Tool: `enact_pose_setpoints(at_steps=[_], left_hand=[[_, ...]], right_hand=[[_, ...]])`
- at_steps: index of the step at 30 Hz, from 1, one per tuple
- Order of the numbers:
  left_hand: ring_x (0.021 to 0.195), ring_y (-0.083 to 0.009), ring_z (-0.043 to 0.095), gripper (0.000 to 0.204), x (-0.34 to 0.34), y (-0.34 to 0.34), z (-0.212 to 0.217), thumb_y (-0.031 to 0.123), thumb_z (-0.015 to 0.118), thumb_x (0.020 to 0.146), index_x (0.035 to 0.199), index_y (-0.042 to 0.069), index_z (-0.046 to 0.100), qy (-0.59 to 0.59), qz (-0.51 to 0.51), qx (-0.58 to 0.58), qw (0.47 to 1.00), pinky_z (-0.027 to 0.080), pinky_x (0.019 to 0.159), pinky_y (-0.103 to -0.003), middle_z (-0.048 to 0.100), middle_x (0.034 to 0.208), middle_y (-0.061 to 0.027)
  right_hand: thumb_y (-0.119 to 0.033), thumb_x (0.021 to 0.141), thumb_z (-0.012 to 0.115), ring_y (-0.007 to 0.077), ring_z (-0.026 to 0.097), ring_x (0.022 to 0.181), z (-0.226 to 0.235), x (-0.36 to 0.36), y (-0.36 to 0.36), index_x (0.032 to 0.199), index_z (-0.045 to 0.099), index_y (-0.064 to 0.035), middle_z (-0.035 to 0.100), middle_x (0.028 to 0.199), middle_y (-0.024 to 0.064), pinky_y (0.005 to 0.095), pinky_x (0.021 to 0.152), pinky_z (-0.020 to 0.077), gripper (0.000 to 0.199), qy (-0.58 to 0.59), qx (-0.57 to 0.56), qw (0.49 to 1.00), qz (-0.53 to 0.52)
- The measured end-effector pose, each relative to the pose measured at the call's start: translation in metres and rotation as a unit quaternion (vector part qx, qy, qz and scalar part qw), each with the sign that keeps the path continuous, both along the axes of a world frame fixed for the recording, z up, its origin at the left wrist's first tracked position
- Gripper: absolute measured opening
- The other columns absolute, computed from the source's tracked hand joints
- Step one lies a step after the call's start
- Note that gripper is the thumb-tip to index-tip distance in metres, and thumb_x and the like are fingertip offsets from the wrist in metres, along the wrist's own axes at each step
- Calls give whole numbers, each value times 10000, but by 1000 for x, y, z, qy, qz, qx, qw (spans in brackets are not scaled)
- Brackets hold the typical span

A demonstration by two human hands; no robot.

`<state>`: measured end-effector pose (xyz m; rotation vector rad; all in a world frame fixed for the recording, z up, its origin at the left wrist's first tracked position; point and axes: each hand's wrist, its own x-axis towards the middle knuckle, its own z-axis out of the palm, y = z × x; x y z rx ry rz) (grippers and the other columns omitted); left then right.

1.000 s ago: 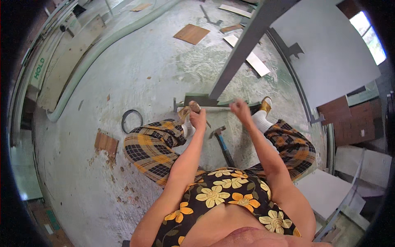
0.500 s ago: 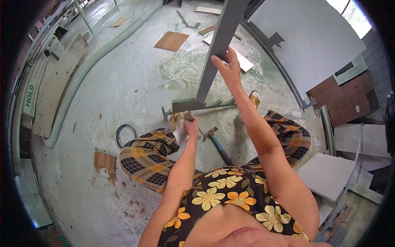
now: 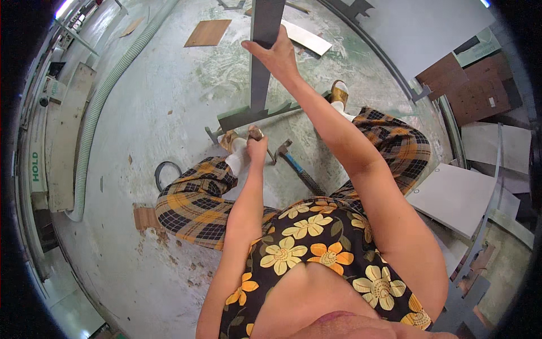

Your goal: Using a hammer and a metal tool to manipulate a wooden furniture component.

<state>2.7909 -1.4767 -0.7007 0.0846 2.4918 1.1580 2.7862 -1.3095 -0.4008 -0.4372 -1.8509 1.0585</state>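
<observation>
My right hand (image 3: pixel 278 58) is wrapped around a tall grey metal post (image 3: pixel 264 79). The thumb lies across its near face, and the fingers go behind its right edge. At its foot, the post meets a dark grey metal base (image 3: pixel 243 117) with curved notches, low over the floor between my feet. Just below that base, my left hand (image 3: pixel 258 148) is closed around a tool with a brown, rounded handle (image 3: pixel 255 133); its kind I cannot make out. A claw hammer (image 3: pixel 296 164) with a blue and black handle lies between my legs, right of my left hand.
A dark ring (image 3: pixel 168 165) lies by my left knee. Brown board pieces (image 3: pixel 208 33) and a white strip (image 3: pixel 307 38) are on the floor ahead. A ribbed hose (image 3: pixel 93 127) runs along the left. Stacked panels (image 3: pixel 456 198) and a large pale sheet (image 3: pixel 418 34) stand right.
The post now stands more upright and farther left in view, with my right hand still on it. My left hand keeps its grip on the brown handle. The whole view has shifted somewhat.
</observation>
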Motion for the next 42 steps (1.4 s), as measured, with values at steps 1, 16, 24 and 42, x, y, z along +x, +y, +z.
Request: enact_pose_setpoints(at_steps=[1, 16, 24, 42], left_hand=[[964, -358, 644, 479, 1, 0, 5, 340, 723, 656, 968, -19, 666, -28, -21, 9, 999, 483, 863, -430, 680, 986, -204], [1034, -389, 614, 547, 9, -1, 22, 340, 778, 714, 1096, -12, 607, 25, 12, 49, 998, 468, 894, -451, 647, 1089, -230], [961, -390, 644, 575, 7, -2, 29, 454, 719, 770, 1040, -44, 617, 35, 42, 93, 994, 477, 854, -450, 673, 1001, -232], [673, -263, 695, 485, 44, -15, -62, 340, 686, 825, 1046, -87, 622, -296, -128, 86, 943, 544, 488, -338, 688, 911, -168]], right_hand=[[-354, 752, 809, 141, 633, 774, -2, 1, -1, 1097, 539, 11, 664, 857, 76, 295, 706, 517, 570, -22, 3, 1000, -17], [-278, 775, 767, 220, 605, 796, 13, 0, -2, 1107, 554, 68, 646, 924, 150, 339, 716, 496, 524, -3, -74, 997, 5], [-260, 785, 766, 215, 599, 805, 16, 5, -7, 1118, 548, 75, 639, 934, 140, 338, 713, 492, 520, -3, -100, 994, 47], [-238, 663, 813, 339, 630, 834, -4, -5, -19, 998, 566, 2, 648, 888, 175, 415, 786, 495, 480, 48, -60, 997, -16]])
